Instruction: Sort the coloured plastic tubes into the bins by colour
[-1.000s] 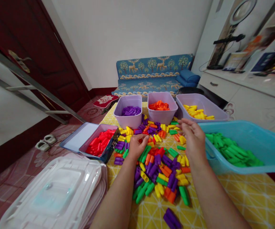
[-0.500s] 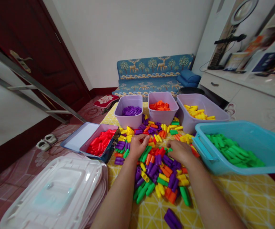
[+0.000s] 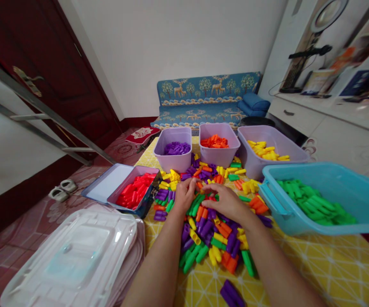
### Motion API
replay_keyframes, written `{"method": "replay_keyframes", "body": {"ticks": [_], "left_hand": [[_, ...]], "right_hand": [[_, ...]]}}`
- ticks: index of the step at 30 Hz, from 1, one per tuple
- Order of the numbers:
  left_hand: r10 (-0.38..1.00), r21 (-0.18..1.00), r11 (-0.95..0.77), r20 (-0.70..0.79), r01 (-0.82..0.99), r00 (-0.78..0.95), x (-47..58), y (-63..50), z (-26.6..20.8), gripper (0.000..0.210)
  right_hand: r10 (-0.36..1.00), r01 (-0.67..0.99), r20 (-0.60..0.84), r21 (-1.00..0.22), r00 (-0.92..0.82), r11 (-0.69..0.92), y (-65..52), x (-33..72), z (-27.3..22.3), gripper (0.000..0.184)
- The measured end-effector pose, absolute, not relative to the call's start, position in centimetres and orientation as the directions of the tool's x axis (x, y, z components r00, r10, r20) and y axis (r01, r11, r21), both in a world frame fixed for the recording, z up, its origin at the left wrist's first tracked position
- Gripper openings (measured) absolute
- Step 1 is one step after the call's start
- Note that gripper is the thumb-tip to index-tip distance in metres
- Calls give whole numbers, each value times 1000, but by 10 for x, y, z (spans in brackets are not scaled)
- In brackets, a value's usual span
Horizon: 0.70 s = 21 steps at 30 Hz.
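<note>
"Where are the pieces?"

"Most lie in a mixed heap of pieces point(image 3: 206, 228) on the yellow cloth point(image 3: 197, 292), beneath and around both hands. A purple pair point(image 3: 232, 294) sits apart, its near end cut by the lower edge."

"What is the left hand point(image 3: 185, 194) doing?"

"It rests at the heap's far left, thumb close to curled fingers. The back of the hand hides the palm, so I can't tell if it grips anything."

"And the right hand point(image 3: 225, 200)?"

"Loose above the middle of the heap, thumb and fingers apart, with nothing visible between them. The palm is turned away, and the hand and forearm cover part of the heap."

"The containers?"

"Three lilac tubs stand along the far side: purple in the left tub point(image 3: 173, 164), orange in the middle tub point(image 3: 218, 157), yellow in the right tub point(image 3: 251, 160). High walls hide how deep they're filled. Red is in the tin point(image 3: 147, 204), lid open. The teal tub point(image 3: 275, 209) holds green; its right end runs out of view."

"Anything else cropped?"

"The stacked lids point(image 3: 72, 251), at the bottom, and the ring light point(image 3: 314, 23), at the top."
</note>
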<state>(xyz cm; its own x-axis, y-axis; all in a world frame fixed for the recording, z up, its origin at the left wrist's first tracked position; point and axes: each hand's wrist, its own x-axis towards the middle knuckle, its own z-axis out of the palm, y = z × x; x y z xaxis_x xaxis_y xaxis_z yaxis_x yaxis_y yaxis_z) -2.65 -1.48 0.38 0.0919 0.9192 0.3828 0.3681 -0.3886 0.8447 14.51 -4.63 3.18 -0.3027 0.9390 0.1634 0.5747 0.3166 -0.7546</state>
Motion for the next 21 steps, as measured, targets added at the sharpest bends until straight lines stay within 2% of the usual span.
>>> {"method": "replay_keyframes", "body": {"ticks": [3, 6, 10, 12, 13, 15, 17, 18, 19, 21], "left_hand": [[925, 885, -372, 380, 279, 30, -28, -15, 6, 48], [928, 897, -363, 374, 254, 4, -29, -16, 7, 49], [923, 888, -376, 383, 263, 24, -28, -16, 7, 51], [919, 882, -388, 393, 268, 37, -28, -16, 6, 51], [916, 878, -395, 398, 269, 44, -28, -15, 6, 51], [914, 875, -401, 401, 269, 60, -28, -15, 6, 50], [917, 879, -397, 392, 263, 75, -29, -14, 5, 50], [919, 882, -393, 386, 260, 79, -29, -14, 5, 50], [921, 885, -388, 382, 259, 77, -29, -14, 4, 51], [923, 887, -384, 379, 258, 70, -29, -13, 3, 52]], "right_hand": [[867, 597, 203, -653, -455, 466, -56, 133, 41, 36], [854, 631, 194, -598, -483, 493, -58, 125, 40, 34], [935, 773, 191, -526, -298, 354, -51, 125, 29, 30], [957, 787, 219, -548, -191, 283, -46, 128, 23, 25], [961, 758, 236, -597, -145, 261, -44, 130, 21, 22], [963, 608, 260, -755, -68, 246, -41, 132, 22, 18], [963, 333, 265, -913, 49, 235, -40, 134, 28, 19], [953, 169, 270, -955, 138, 246, -40, 135, 34, 21], [930, 10, 273, -960, 246, 279, -41, 137, 41, 22], [839, -223, 261, -887, 478, 403, -43, 143, 56, 23]]}}
